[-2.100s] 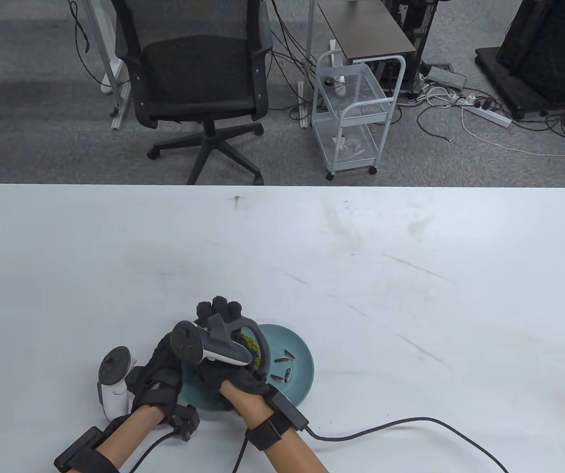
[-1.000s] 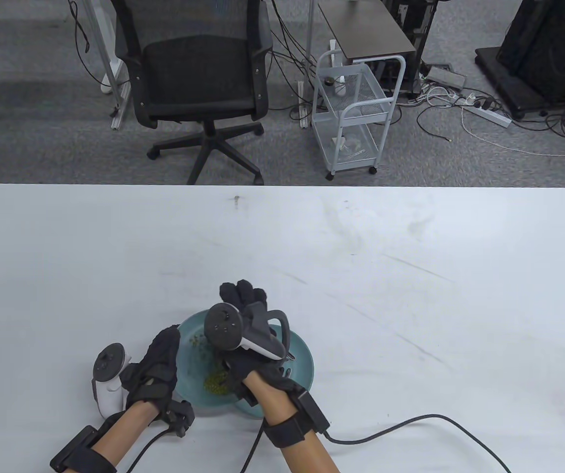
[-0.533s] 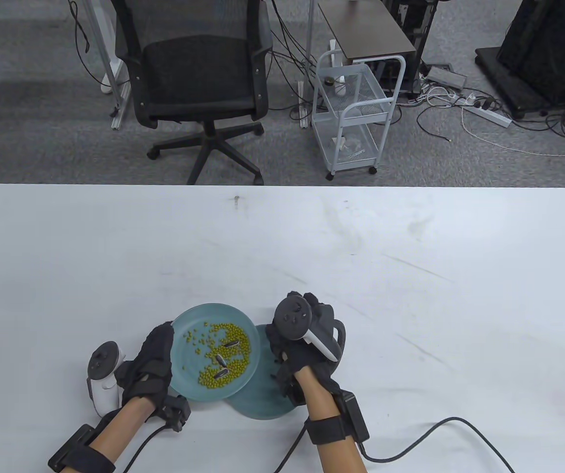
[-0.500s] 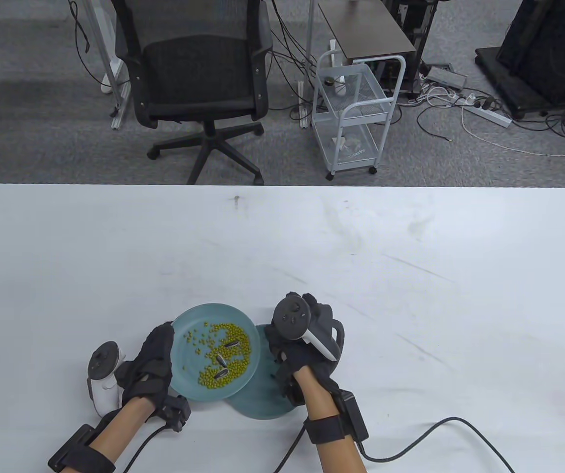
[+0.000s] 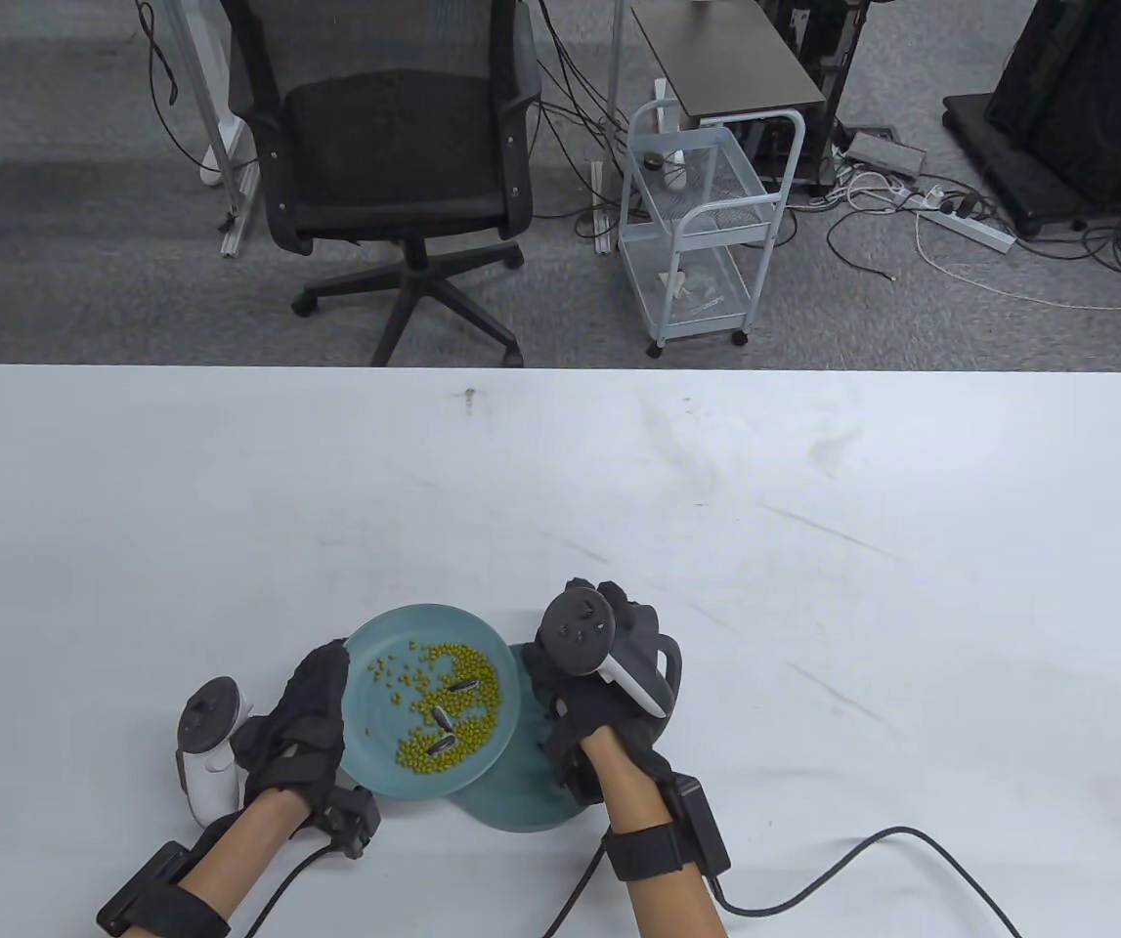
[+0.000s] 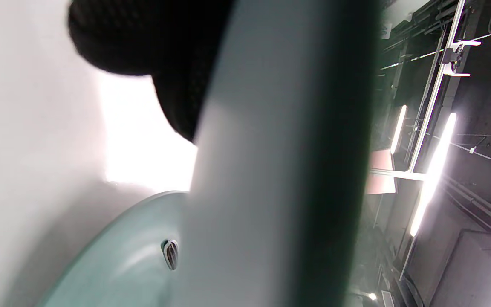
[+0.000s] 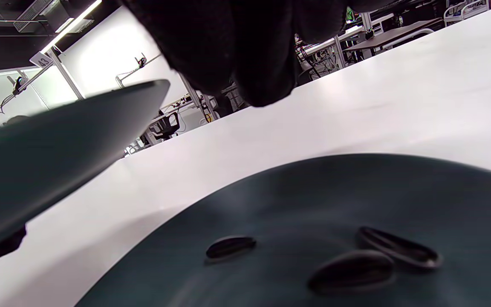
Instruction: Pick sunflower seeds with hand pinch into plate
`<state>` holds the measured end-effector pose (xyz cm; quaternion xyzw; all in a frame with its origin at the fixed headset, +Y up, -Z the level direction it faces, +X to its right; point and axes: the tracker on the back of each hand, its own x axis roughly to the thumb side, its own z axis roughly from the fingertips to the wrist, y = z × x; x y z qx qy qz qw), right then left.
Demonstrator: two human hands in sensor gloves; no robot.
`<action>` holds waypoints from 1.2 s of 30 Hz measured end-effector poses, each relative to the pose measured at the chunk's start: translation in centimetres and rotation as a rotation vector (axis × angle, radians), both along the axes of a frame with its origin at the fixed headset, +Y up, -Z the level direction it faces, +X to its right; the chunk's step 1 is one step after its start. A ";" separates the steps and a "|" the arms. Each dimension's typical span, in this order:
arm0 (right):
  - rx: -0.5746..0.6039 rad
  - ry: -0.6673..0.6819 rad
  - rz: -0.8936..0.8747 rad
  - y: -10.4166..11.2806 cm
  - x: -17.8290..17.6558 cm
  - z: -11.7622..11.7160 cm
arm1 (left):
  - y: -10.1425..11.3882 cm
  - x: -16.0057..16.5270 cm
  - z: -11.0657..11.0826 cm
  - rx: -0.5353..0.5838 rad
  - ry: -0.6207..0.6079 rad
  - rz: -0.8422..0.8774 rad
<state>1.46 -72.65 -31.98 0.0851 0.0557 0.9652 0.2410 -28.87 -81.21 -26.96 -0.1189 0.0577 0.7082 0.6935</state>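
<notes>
My left hand [image 5: 311, 703] grips the left rim of a teal plate [image 5: 443, 625] and holds it tilted above the table. This plate carries green beans [image 5: 467, 684] and three striped sunflower seeds [image 5: 443, 721]. A second teal plate [image 5: 511, 796] lies on the table, partly under the first. My right hand [image 5: 560, 699] hovers over it. In the right wrist view the fingertips [image 7: 245, 51] hang bunched above this lower plate [image 7: 313, 192], which holds three seeds [image 7: 352, 270]. I see nothing between the fingertips. The left wrist view shows the held plate's underside [image 6: 271, 170] and one seed [image 6: 170, 254] below.
The white table [image 5: 716, 508] stretches wide behind and to the right of the plates. A black cable [image 5: 843, 845] runs from my right wrist across the table's front right. An office chair [image 5: 394, 147] and a wire cart [image 5: 697, 225] stand beyond the far edge.
My right hand has moved right, off the bean plate, to above the lower plate. My left hand has drawn the bean plate left, uncovering the lower one; in the last half second it has edged slightly right.
</notes>
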 end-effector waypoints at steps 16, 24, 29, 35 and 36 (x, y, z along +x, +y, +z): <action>0.025 0.002 -0.022 0.6 -0.1 0.2 | -0.1 0.1 0.0 -0.002 -0.002 -0.001; 0.076 0.087 -0.020 2.7 -2.1 1.6 | -0.2 0.1 -0.1 -0.005 -0.013 0.002; 0.022 0.201 0.009 3.2 -4.9 2.9 | -0.3 0.5 0.1 -0.008 -0.025 -0.011; -0.088 0.315 0.150 1.8 -8.3 4.2 | -0.3 1.2 0.3 -0.006 -0.051 -0.018; -0.082 0.316 0.155 1.5 -8.6 4.2 | -0.2 1.3 0.4 -0.006 -0.056 -0.033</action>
